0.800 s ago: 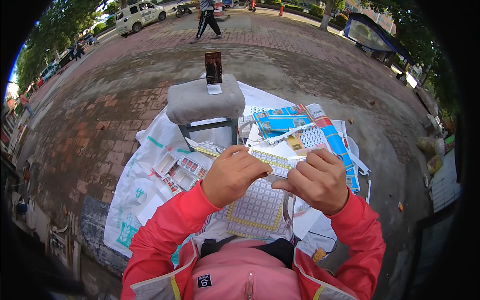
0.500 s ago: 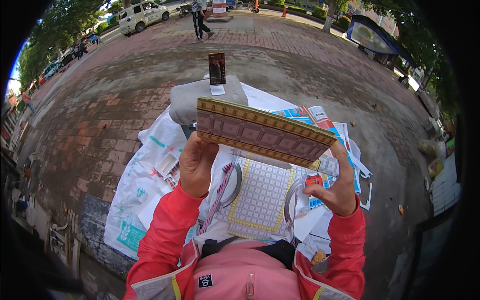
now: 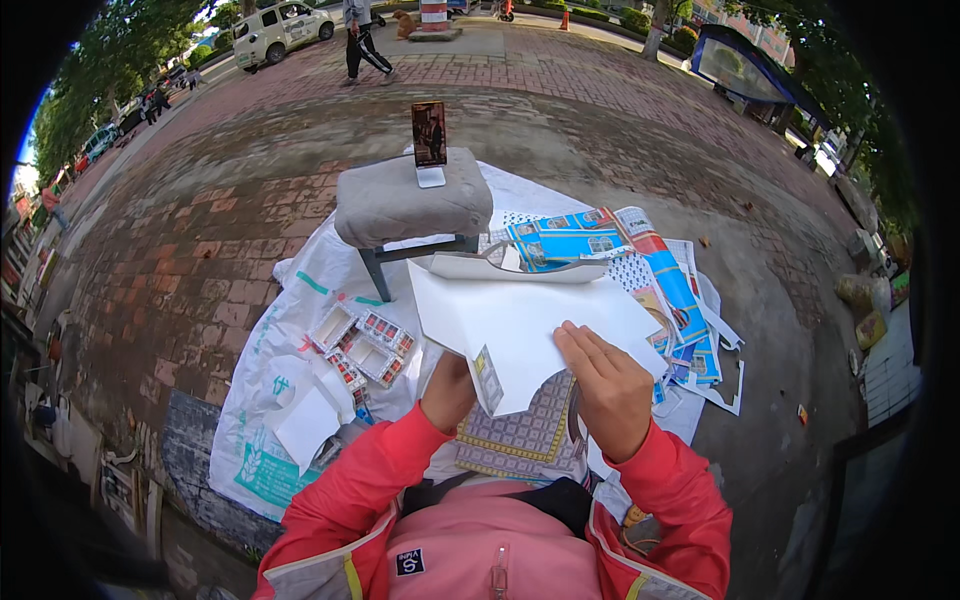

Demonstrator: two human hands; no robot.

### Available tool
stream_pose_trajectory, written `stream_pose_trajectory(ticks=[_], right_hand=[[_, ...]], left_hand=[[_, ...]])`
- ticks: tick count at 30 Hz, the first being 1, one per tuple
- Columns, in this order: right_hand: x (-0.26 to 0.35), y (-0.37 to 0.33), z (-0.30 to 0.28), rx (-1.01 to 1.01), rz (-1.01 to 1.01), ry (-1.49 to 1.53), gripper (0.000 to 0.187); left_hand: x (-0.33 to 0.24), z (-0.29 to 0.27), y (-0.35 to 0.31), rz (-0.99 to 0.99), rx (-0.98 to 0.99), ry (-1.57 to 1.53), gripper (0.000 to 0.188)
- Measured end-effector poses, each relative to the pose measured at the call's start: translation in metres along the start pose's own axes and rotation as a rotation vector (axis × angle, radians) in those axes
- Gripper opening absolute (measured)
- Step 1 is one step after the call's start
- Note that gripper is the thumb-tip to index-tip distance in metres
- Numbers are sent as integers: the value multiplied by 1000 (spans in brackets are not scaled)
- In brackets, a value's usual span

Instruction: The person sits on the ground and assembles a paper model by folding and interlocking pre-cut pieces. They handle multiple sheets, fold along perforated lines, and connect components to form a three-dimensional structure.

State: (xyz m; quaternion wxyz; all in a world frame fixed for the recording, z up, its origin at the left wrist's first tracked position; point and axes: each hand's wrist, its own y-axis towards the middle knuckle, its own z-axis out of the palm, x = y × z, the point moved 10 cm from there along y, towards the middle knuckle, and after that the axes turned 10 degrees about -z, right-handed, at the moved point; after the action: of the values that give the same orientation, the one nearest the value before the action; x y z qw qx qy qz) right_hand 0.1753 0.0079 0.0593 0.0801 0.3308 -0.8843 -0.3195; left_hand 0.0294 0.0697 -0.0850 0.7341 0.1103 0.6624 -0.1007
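Note:
A white, partly cut foam board point(image 3: 545, 315) is held out in front of me, its white side up. A patterned grey-and-yellow patch shows at its lower left edge. My left hand point(image 3: 449, 392) supports the board from below at its left side, fingers hidden behind it. With its fingers close together on the white surface, my right hand point(image 3: 603, 385) grips the right edge near a curved cut-out; its thumb is out of sight. Below the board, a patterned grey panel with yellow borders point(image 3: 515, 437) lies on my lap.
A grey cushioned stool point(image 3: 413, 200) carries a phone point(image 3: 430, 133) on a white stand. To the left, small printed box pieces point(image 3: 372, 355) rest on a white plastic sheet point(image 3: 250, 400). Blue printed sheets point(image 3: 572, 240) and offcuts lie at the right. A person point(image 3: 363, 40) walks far off.
The board has tilted down from near upright, so its white side now shows instead of the patterned side. My right hand moved inward and lower; the left slid underneath.

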Motion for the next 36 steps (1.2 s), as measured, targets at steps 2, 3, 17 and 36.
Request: stream_pose_trajectory(ticks=[2,3,17,36], right_hand=[[0,-10,16,75,61,-17,43],[5,-16,26,129,50,-19,43],[47,-67,91,419,50,-2,40],[-29,-124,122,520,316,427,17]], left_hand=[[3,28,-33,-88,38,132,42],[-11,34,-51,2,14,404,43],[-17,17,-73,441,14,1322,39],[32,-4,-30,121,199,1293,15]])
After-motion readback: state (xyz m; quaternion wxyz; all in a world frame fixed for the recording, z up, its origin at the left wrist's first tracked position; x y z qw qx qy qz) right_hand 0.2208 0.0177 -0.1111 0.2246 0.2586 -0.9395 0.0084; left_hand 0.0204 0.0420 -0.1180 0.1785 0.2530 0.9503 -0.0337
